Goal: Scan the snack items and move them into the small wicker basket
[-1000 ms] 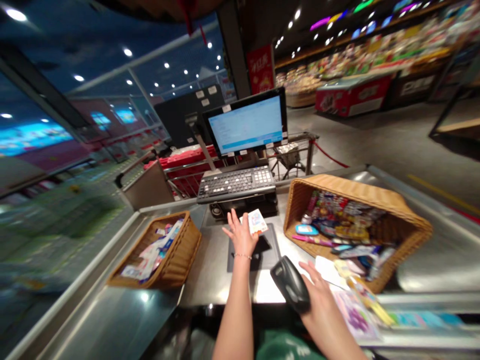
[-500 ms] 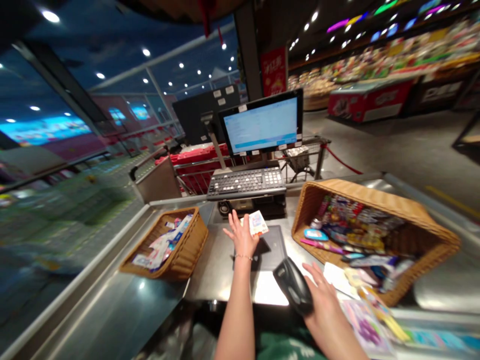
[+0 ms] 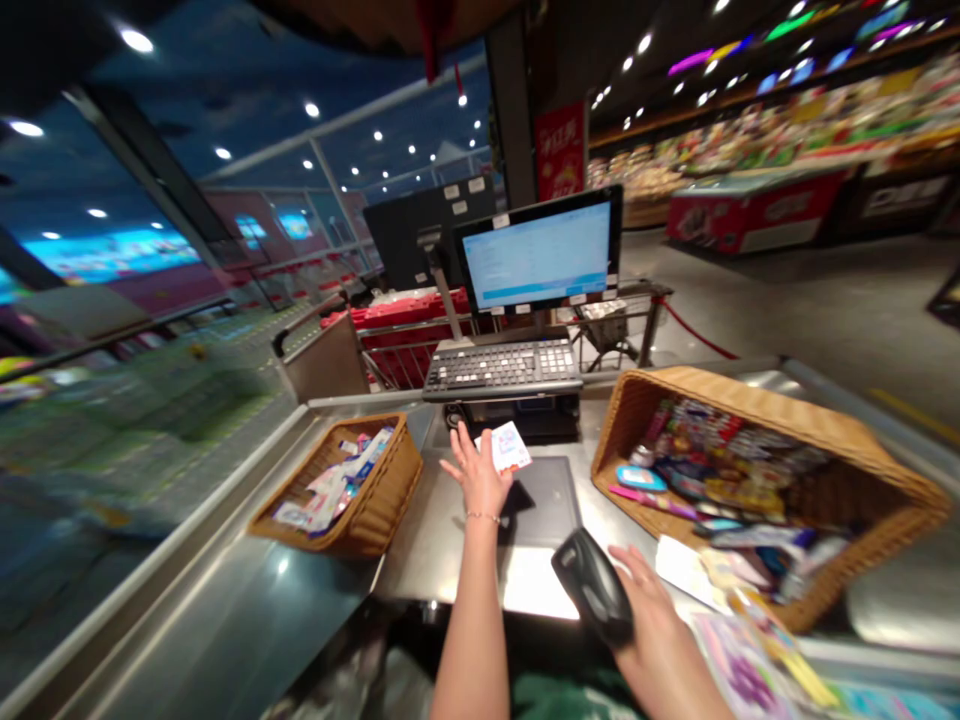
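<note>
The left hand (image 3: 477, 478) has its fingers spread and seems to pinch a small white card (image 3: 512, 446) with the thumb, just above the black pad (image 3: 541, 500). The right hand (image 3: 645, 625), beside the pad, curls its fingers around a black barcode scanner (image 3: 592, 588).

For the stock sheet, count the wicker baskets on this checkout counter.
2. The smaller one, holding flat packets, stands left of the black pad; the larger one, full of colourful packaged goods, stands right of it. Others may be out of view.
</note>
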`<act>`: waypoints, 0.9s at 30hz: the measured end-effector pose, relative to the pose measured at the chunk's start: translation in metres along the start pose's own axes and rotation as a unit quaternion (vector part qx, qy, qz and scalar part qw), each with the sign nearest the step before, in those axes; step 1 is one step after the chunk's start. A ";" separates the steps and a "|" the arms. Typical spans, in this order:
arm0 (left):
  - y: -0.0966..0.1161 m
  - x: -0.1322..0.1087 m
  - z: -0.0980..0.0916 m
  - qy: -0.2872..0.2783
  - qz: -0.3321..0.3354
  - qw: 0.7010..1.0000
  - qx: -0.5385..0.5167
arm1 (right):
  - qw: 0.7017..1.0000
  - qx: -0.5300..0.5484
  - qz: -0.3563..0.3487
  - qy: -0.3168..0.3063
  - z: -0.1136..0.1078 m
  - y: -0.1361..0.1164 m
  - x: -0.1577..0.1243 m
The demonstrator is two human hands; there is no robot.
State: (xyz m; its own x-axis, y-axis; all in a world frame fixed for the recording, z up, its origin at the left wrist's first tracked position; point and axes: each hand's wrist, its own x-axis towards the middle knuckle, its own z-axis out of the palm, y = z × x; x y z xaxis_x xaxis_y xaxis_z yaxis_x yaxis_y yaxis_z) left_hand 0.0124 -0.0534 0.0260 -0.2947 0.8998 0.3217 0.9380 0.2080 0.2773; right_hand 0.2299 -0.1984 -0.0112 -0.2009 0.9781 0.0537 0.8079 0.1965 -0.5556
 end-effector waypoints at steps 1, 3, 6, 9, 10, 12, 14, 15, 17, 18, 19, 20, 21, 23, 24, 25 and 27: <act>-0.001 0.000 -0.001 0.001 -0.003 1.000 0.001 | 1.000 -0.001 -0.001 -0.001 0.000 0.000 0.000; -0.004 0.000 -0.002 0.002 -0.009 1.000 0.002 | 1.000 -0.006 -0.003 -0.002 0.000 0.000 0.000; -0.007 0.000 -0.002 0.007 -0.012 1.000 0.006 | 1.000 -0.011 -0.007 -0.002 -0.001 0.000 -0.001; -0.009 0.000 -0.002 0.014 -0.012 1.000 0.008 | 1.000 -0.012 -0.010 0.003 -0.003 -0.002 -0.001; -0.010 0.000 -0.002 0.014 -0.013 1.000 0.008 | 1.000 -0.013 -0.012 0.003 -0.003 -0.002 -0.001; -0.011 0.000 -0.002 0.013 -0.016 1.000 0.006 | 1.000 -0.010 -0.015 0.008 -0.003 -0.003 -0.001; -0.012 0.000 -0.003 0.012 -0.019 1.000 0.005 | 1.000 -0.004 -0.020 0.016 -0.003 -0.003 -0.001; -0.012 0.000 -0.004 0.011 -0.021 1.000 0.006 | 1.000 0.000 -0.021 0.020 -0.003 -0.004 -0.001; -0.013 0.000 -0.005 0.011 -0.023 1.000 0.009 | 1.000 0.005 -0.019 0.023 -0.003 -0.004 -0.001; -0.013 0.000 -0.005 0.012 -0.023 1.000 0.010 | 1.000 0.008 -0.016 0.020 -0.003 -0.004 -0.001; -0.013 0.000 -0.005 0.013 -0.023 1.000 0.012 | 1.000 0.011 -0.012 0.016 -0.003 -0.004 -0.002; -0.013 0.000 -0.004 0.013 -0.023 1.000 0.013 | 1.000 0.015 -0.009 0.012 -0.002 -0.004 -0.002; -0.013 0.000 -0.004 0.014 -0.024 1.000 0.014 | 1.000 0.019 -0.007 0.008 -0.002 -0.004 -0.002; -0.014 0.000 -0.004 0.015 -0.024 0.999 0.016 | 1.000 0.023 -0.006 0.003 -0.001 -0.004 -0.002; -0.014 0.000 -0.005 0.015 -0.025 0.999 0.016 | 1.000 0.024 -0.007 0.003 0.000 -0.003 -0.002; -0.015 0.000 -0.005 0.015 -0.026 0.999 0.016 | 1.000 0.025 -0.008 0.002 0.000 -0.002 -0.002; -0.016 0.000 -0.006 0.015 -0.028 0.999 0.017 | 0.999 0.029 -0.012 0.000 0.001 -0.001 -0.001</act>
State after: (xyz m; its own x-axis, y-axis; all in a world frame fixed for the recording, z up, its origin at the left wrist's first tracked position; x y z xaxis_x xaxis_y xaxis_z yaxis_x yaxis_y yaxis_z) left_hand -0.0034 -0.0589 0.0272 -0.3516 0.8745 0.3342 0.9254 0.2707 0.2653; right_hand 0.2289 -0.1999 -0.0115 -0.2200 0.9731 0.0680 0.7688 0.2159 -0.6020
